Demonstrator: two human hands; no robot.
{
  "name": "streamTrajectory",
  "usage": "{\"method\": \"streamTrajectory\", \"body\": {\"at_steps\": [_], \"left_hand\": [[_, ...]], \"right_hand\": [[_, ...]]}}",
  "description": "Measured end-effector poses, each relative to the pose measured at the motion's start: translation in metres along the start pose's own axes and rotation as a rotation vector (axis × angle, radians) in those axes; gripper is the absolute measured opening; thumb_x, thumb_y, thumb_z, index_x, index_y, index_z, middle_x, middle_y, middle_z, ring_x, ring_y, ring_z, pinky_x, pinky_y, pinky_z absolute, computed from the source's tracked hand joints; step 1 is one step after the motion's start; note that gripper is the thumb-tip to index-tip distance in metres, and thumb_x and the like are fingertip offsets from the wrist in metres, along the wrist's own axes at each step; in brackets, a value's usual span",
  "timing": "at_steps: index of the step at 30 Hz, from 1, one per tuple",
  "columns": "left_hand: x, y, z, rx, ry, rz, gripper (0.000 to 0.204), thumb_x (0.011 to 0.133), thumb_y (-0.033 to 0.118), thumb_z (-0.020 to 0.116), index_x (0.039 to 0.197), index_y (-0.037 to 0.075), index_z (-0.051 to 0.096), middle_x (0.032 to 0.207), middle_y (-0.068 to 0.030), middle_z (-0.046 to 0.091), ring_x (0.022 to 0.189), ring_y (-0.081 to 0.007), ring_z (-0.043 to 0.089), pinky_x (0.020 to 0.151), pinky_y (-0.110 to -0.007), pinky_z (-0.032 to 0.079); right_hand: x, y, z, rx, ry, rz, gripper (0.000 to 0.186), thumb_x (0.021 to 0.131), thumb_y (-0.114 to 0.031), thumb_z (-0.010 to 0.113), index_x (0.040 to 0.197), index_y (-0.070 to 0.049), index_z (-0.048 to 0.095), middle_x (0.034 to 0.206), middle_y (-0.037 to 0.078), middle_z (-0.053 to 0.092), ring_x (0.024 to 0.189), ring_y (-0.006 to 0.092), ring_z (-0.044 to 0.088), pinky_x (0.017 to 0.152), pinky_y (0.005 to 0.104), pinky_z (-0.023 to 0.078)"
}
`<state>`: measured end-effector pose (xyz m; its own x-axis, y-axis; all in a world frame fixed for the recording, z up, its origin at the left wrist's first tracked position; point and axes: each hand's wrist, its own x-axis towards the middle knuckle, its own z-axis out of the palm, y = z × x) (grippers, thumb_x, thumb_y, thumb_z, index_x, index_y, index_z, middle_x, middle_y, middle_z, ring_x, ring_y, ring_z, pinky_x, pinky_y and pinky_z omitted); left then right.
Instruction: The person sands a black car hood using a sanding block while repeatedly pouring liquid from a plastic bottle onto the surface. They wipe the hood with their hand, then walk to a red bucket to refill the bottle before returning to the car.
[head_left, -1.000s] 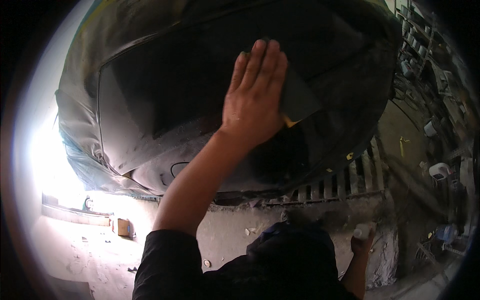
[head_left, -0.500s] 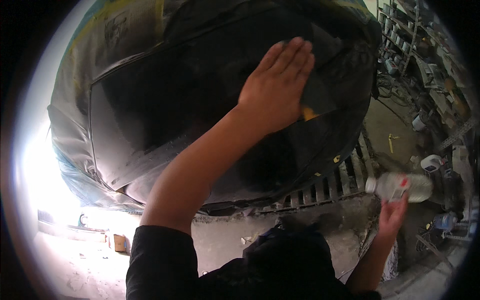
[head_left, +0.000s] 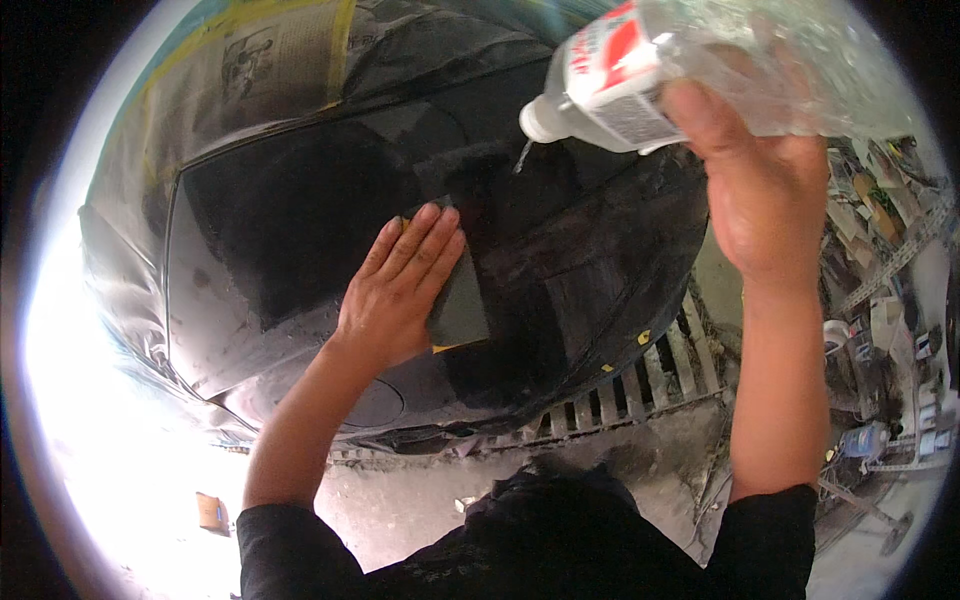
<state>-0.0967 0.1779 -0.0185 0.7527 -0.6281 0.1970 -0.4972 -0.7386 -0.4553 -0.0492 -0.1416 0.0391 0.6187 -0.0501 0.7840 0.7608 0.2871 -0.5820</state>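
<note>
My left hand (head_left: 398,290) lies over a dark grey piece of sandpaper (head_left: 462,308) with a yellow edge showing beneath it. The fingers are stretched close together and press it flat against the dark car panel (head_left: 310,220). Up at the right, my right hand (head_left: 755,195) grips a clear plastic bottle (head_left: 612,85) with a red and white label. The bottle is tilted, its uncapped mouth pointing left and down over the panel. A thin stream of water (head_left: 522,157) falls from the mouth. Wet-looking dark patches cover the panel around my left hand.
Masking film and paper (head_left: 285,70) with yellow tape surround the panel at the upper left. A slatted floor grate (head_left: 635,385) runs below the car's edge. Cluttered shelving (head_left: 900,250) stands at the right. A small cardboard box (head_left: 211,512) sits on the floor at lower left.
My right hand has raised the bottle from low at the right to above the panel, and water now runs out. My left hand has slid the sandpaper left and nearer to me.
</note>
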Motion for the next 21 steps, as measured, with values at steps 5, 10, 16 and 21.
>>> {"method": "streamTrajectory", "body": {"at_steps": [5, 10, 16, 21], "left_hand": [[0.045, 0.013, -0.006, -0.096, 0.049, 0.090, 0.075, 0.083, 0.024, 0.062, 0.150, 0.005, 0.034, 0.161, -0.0119, 0.024, 0.151, -0.0234, 0.015, 0.123, -0.041, 0.009], [0.149, 0.066, 0.002, -0.079, 0.266, 0.062, 0.065, 0.084, 0.024, 0.056, 0.143, 0.001, 0.043, 0.153, -0.0141, 0.038, 0.146, -0.0257, 0.029, 0.121, -0.042, 0.016], [0.095, 0.042, 0.005, -0.166, 0.280, 0.058, 0.063, 0.085, 0.024, 0.054, 0.144, 0.003, 0.043, 0.154, -0.0116, 0.038, 0.146, -0.0248, 0.028, 0.121, -0.042, 0.016], [-0.001, 0.000, 0.006, -0.067, 0.057, -0.013, 0.062, 0.091, 0.025, 0.053, 0.149, 0.007, 0.039, 0.160, -0.0108, 0.027, 0.151, -0.0222, 0.018, 0.123, -0.041, 0.010]], "right_hand": [[0.003, -0.005, 0.016, 0.050, 0.053, -0.085, 0.061, 0.083, -0.017, 0.077, 0.133, 0.003, 0.047, 0.120, 0.012, 0.061, 0.106, 0.0212, 0.062, 0.095, 0.0340, 0.049], [0.010, 0.009, -0.001, -0.045, -0.050, -0.117, 0.057, 0.094, -0.011, 0.064, 0.143, 0.001, 0.038, 0.133, 0.016, 0.055, 0.119, 0.0243, 0.058, 0.096, 0.0420, 0.051], [0.006, 0.008, 0.015, -0.047, 0.012, 0.000, 0.070, 0.092, -0.013, 0.068, 0.147, 0.003, 0.029, 0.134, 0.017, 0.053, 0.119, 0.0257, 0.058, 0.096, 0.0413, 0.051], [0.002, 0.020, 0.032, 0.014, 0.002, 0.037, 0.077, 0.089, -0.012, 0.072, 0.147, 0.006, 0.026, 0.133, 0.019, 0.054, 0.118, 0.0248, 0.057, 0.094, 0.0397, 0.052]]}}
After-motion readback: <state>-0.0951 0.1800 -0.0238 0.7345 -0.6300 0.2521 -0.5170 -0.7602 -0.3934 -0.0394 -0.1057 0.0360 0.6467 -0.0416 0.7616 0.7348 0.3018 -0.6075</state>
